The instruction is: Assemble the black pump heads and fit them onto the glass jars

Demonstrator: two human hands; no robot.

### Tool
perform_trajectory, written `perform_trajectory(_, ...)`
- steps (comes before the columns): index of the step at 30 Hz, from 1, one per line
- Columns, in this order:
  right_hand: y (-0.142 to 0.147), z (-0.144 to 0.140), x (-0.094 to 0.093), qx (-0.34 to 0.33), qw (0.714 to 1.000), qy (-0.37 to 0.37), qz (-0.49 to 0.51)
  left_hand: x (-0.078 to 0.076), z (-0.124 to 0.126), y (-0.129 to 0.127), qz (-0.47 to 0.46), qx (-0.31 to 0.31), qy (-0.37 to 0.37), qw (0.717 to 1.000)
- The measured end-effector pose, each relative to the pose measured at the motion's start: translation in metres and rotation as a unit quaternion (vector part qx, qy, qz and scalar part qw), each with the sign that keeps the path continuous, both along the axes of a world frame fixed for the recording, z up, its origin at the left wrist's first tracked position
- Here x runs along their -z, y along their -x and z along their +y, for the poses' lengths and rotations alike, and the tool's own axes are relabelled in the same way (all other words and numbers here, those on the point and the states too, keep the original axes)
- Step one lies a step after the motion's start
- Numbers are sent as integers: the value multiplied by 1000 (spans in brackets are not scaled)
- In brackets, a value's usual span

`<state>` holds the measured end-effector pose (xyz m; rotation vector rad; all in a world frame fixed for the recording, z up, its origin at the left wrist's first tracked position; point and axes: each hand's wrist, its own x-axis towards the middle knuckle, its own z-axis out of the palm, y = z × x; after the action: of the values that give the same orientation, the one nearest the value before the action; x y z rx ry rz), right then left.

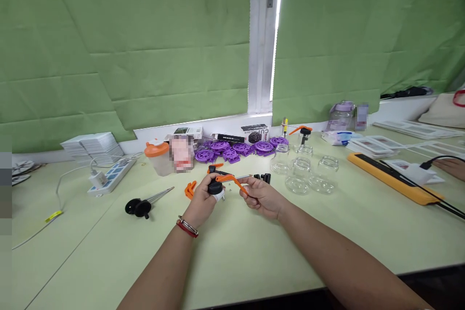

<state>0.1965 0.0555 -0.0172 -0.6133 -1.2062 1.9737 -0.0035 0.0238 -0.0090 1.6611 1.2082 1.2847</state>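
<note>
My left hand (199, 203) is closed around a round black lid piece (215, 187) with a white part under it. An orange crank handle (238, 183) reaches from the top of this piece over to my right hand (265, 197), whose fingers pinch its far end. Whether the handle is fixed to the lid piece cannot be made out. Just beyond my left hand lie more orange handles (189, 190). Small black parts (262, 178) lie behind my right hand. Black discs with metal rods (143, 207) rest on the table to the left.
Several transparent jars (301, 179) stand right of centre, one behind with an orange crank on top. Purple plastic parts (232, 147) are heaped at the back. An orange-lidded cup (157, 157), a power strip (112, 179) and an orange-and-black bar (394, 178) are on the table (236, 261).
</note>
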Motion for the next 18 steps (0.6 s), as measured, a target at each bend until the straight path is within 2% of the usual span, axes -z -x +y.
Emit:
perform_trajectory(4, 3, 0, 5, 2, 1000, -10, -8, -1, -2, -1, -40, 51, 30, 997)
perform_trajectory(8, 7, 2, 11, 16, 999, -31, -23, -3, -5, 0, -83, 75, 69, 991)
perform_trajectory(13, 10, 1, 18, 21, 998, -45, -44, -7, -8, -1, -214, 148, 88, 962)
perform_trajectory(18, 12, -1, 18, 19, 997, -51, -62, -7, -7, -7, -283, 107, 130, 944)
